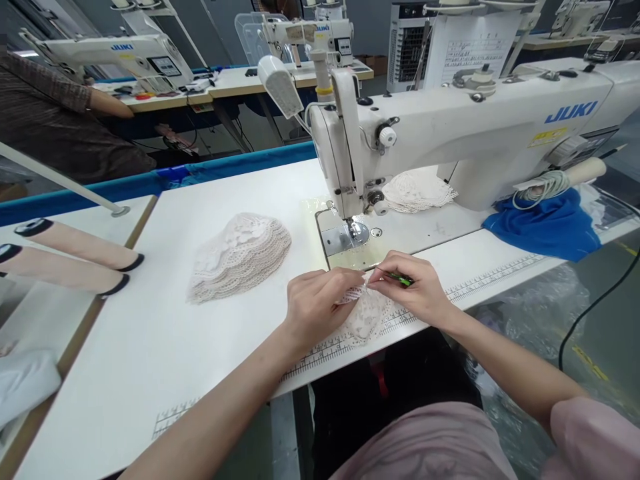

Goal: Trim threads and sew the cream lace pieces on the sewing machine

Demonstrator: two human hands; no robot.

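My left hand (315, 303) is closed in a pinch on a white lace piece (367, 319) lying at the front edge of the sewing table (150, 347). My right hand (417, 290) is closed round a small green-handled tool (400, 279), its tip at the lace edge between both hands. Just beyond the hands stand the needle and presser foot (356, 230) of a white JUKI sewing machine (475, 127).
A stack of lace pieces (239, 257) lies left of the machine, and more lace (417, 190) sits behind the needle. Blue cloth (547, 227) lies at the right. Mannequin legs (70, 257) rest on the left table. Another person's arm (60, 107) shows at far left.
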